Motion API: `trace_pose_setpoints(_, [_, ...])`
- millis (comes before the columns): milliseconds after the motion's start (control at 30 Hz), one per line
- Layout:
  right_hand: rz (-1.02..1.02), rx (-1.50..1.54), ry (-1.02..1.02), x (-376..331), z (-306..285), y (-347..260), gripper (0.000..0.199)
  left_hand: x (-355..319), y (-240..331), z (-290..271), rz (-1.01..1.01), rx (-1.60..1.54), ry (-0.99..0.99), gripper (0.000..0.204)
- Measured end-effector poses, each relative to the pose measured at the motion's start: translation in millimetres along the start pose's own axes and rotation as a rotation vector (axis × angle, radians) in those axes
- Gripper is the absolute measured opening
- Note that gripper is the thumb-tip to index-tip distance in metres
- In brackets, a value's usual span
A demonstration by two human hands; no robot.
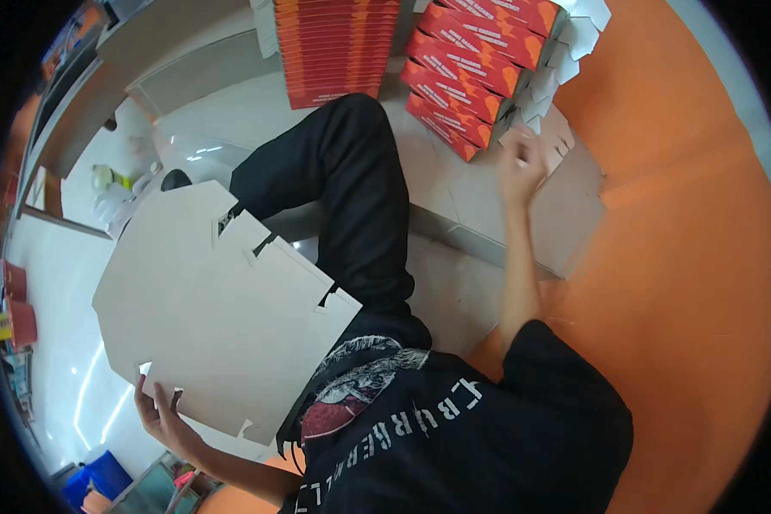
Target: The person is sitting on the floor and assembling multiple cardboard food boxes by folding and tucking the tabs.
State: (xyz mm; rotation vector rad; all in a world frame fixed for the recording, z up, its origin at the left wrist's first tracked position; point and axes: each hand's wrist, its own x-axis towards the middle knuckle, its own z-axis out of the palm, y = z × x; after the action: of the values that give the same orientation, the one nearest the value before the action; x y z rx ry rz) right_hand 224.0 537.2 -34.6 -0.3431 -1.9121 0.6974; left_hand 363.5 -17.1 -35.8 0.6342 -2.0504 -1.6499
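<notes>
A flat, pale grey cardboard box blank with cut slots and tabs lies over my lap, tilted. My left hand holds its lower left edge, fingers by the cut slots. Beyond my knee, my right hand is raised over the ledge, smeared by motion. Its fingers look curled, but whether they hold anything is unclear. Close beside it are a leaning stack of red and orange folded boxes with white flaps, and another grey cardboard blank.
A taller, neat stack of red boxes stands on the tiled ledge. An orange wall rises on the right. Bottles and plastic bags are at far left, with red tubs nearer the rim. A blue container is at lower left.
</notes>
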Motion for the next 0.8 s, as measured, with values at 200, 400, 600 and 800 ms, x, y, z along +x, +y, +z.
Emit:
trace_pose_setpoints(200, [-0.163, -0.506, -0.559, 30.6, -48.4, 157.4, 0.031, 8.6, 2.9, -2.9, -0.018, 0.04, -0.048, 0.033])
trace_pose_setpoints(400, [-0.03, -0.531, -0.828, 44.7, -31.8, 190.4, 0.026, 7.3, 6.9, -7.3, -0.036, 0.083, -0.074, 0.033])
trace_pose_setpoints(600, [0.025, -0.42, -0.862, 52.3, -26.5, 202.5, 0.03, 12.7, 2.4, -9.6, -0.042, 0.091, -0.091, 0.033])
trace_pose_setpoints(800, [0.026, -0.484, -0.931, 66.3, -28.9, 209.3, 0.03, 11.9, 4.2, -8.3, -0.024, 0.072, -0.091, 0.032])
